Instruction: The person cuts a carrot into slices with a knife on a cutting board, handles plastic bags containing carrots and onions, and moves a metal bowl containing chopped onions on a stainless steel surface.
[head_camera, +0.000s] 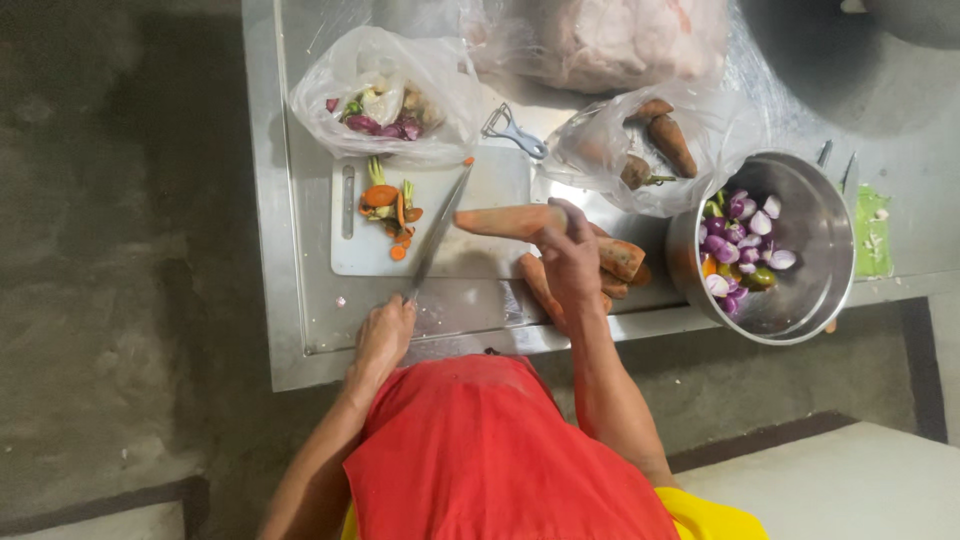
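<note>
While the right hand (570, 262) lifts a peeled carrot (510, 221) over the near edge of the cutting board (480, 200), the left hand (385, 335) is closed around the handle of a knife (438, 232), whose blade lies slanted across the board with its tip near an orange scrap.

Right hand: fingers curled around the carrot's thick end; the tapered end points left, toward the blade. Carrot appears clear of the board, though contact cannot be confirmed from above.

Handling, judged: carrot stiff, dense, moderately light; peeled surface likely damp and slick, and its round section will tend to roll. Best held at the thick end, as now, fingers well back from the blade.

More carrots (620, 262) lie under and beside the right hand on the steel table (290, 330). Trimmings (388, 208) sit piled on the board's left part. Peeler (515, 130) lies behind the board. Pot (820, 300) at right holds halved shallots (740, 235).

Unclear: knife handle fully hidden in the left fist. Count of carrots under the right hand cannot be told. Contents of the bags (385, 95) are blurred by plastic; the pale mass at the top edge is cut off.
</note>
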